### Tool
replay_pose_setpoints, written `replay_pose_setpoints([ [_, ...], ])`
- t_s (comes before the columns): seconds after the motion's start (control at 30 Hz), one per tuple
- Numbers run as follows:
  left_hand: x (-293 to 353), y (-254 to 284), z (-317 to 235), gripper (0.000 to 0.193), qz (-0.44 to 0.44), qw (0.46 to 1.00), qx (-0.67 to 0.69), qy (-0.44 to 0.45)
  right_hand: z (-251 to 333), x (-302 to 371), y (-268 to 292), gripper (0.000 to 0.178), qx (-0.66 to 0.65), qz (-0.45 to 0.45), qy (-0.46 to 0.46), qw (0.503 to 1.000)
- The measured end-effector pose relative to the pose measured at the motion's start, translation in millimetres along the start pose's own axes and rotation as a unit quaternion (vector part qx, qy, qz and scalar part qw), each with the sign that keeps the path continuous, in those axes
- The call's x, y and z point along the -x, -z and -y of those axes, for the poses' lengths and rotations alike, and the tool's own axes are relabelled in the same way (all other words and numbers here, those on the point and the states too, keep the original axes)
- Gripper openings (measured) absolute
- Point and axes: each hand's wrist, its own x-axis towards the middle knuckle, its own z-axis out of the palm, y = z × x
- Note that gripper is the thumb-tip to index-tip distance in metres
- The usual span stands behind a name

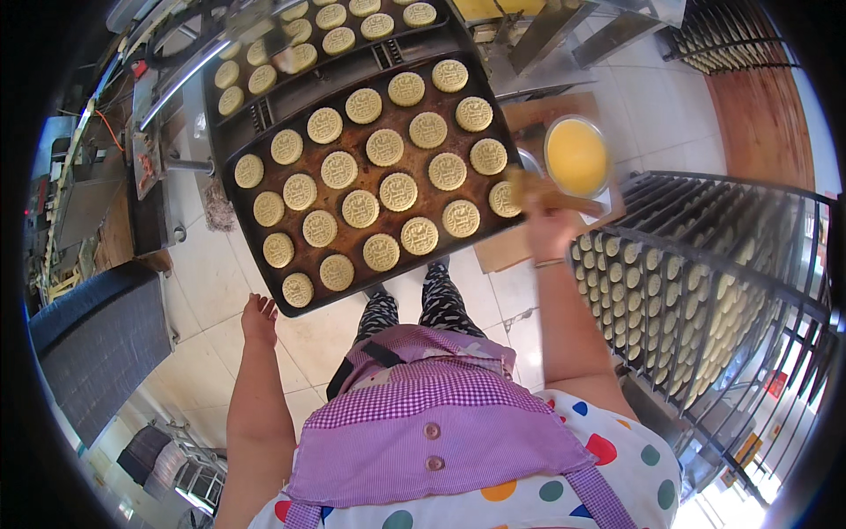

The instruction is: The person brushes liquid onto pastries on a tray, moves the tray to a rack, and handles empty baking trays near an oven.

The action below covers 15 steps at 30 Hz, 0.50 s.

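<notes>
The right hand (551, 231) is closed around a brush (568, 202), with motion blur over both; its bristle end lies over the cake (505, 199) at the right end of the near row, and contact cannot be confirmed. The left hand (259, 317) holds nothing visible, its fingers loosely spread just beside the tray's left near corner. The step in hand is judged to be glazing the cake tops. The next move calls for a light, level stroke that wets the raised pattern without pooling; which cakes are already coated cannot be told. The cakes stand in four rows of six on the dark tray (351, 242), set apart from one another. Just right of the tray is a bowl (604, 176) of yellow liquid (575, 154), a short reach for reloading, though the bowl's rim and the tray's raised right edge both warrant clearance. Brown cardboard (498, 256) lies below this side. Farther right, a black rack (674, 198) filled with cakes limits elbow room. On the far side, more cakes (338, 40) lie beyond a dark bar. On the near left, tiled floor (211, 291) gives the left arm more freedom.
</notes>
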Motion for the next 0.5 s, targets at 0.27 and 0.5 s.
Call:
replay_pose_setpoints([
  [0.27,-2.3,-55.6,7.0,0.052,-0.002,0.991,-0.100,-0.090,-55.6,-60.9,41.8,0.036,-0.311,-0.063,-0.397,0.861],
  [0.5,-18.0,-38.4,5.5,0.064,0.024,0.999,0.019,-0.009,-86.8,-50.4,21.9,0.053,-0.217,0.165,-0.538,0.798],
])
